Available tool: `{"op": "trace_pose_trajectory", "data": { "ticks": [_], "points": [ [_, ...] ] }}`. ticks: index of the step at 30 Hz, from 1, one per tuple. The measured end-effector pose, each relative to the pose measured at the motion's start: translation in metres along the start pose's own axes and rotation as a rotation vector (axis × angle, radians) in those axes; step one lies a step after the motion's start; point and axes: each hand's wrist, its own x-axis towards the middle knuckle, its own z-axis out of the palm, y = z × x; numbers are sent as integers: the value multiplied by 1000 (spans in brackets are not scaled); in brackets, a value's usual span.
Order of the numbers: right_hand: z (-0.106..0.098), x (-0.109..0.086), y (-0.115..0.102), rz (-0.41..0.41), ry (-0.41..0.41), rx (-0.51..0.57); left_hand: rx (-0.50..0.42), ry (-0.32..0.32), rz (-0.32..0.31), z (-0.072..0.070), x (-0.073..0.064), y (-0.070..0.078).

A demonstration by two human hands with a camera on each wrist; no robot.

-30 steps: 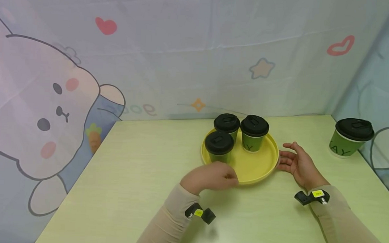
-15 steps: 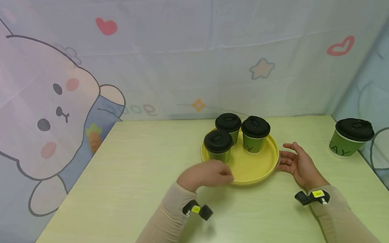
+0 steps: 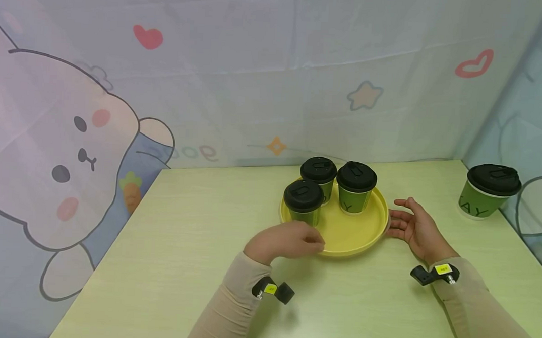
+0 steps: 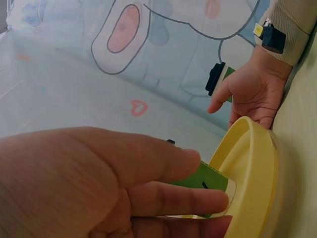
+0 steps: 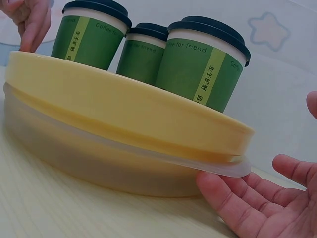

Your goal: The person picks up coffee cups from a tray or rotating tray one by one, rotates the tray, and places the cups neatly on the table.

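Note:
A round yellow tray [image 3: 346, 236] sits on a translucent base [image 5: 89, 161], which shows in the right wrist view. Three green paper cups with black lids stand upright on it: a front-left cup [image 3: 303, 196], a back cup [image 3: 318, 170] and a right cup [image 3: 356, 178]. My left hand [image 3: 287, 240] is at the tray's near-left rim, fingers extended, fingertips right at the yellow edge; it partly hides the front-left cup's bottom. On the far side, my right hand [image 3: 419, 235] lies palm inward with relaxed fingers, its fingertips touching the base's edge [image 5: 233, 171].
Another green cup with a black lid [image 3: 489, 192] stands on the right part of the pale table [image 3: 182, 225], near its edge. Behind the table hangs a printed cloth [image 3: 238, 77], and a second cloth drops along the right side.
My left hand has moved slightly left along the rim. The cups on the tray have shifted a little clockwise with it. My right hand and the lone cup have stayed put.

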Motion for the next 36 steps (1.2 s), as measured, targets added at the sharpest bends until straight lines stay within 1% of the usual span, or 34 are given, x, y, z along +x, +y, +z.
{"op": "trace_pose_trajectory", "data": {
  "ticks": [3,6,9,11,12,15,18,20,25,28,33,36],
  "points": [
    [0,0,0,1,0,2,-3,12,9,0,0,2],
    [0,0,0,1,-1,4,-13,19,11,2,0,9],
    [1,-1,-1,0,-3,7,-26,13,23,7,5,17],
    [1,-1,-2,-2,-7,14,-11,15,44,13,9,21],
    [1,-1,-2,-3,-10,18,8,18,54,16,11,23],
    [0,-2,-2,-7,-16,22,111,44,74,26,17,27],
    [0,-2,-1,-9,-18,15,208,65,67,34,22,30],
    [0,-2,-1,-11,-19,12,234,71,61,38,23,32],
    [0,-2,-1,-13,-24,14,263,77,61,41,24,34],
    [0,-2,-1,-11,-19,10,275,84,76,41,24,35],
    [1,-2,-2,-6,-8,-4,267,87,101,41,25,35],
    [1,-2,-2,-4,-4,-10,262,79,96,42,25,35]
  ]
}}
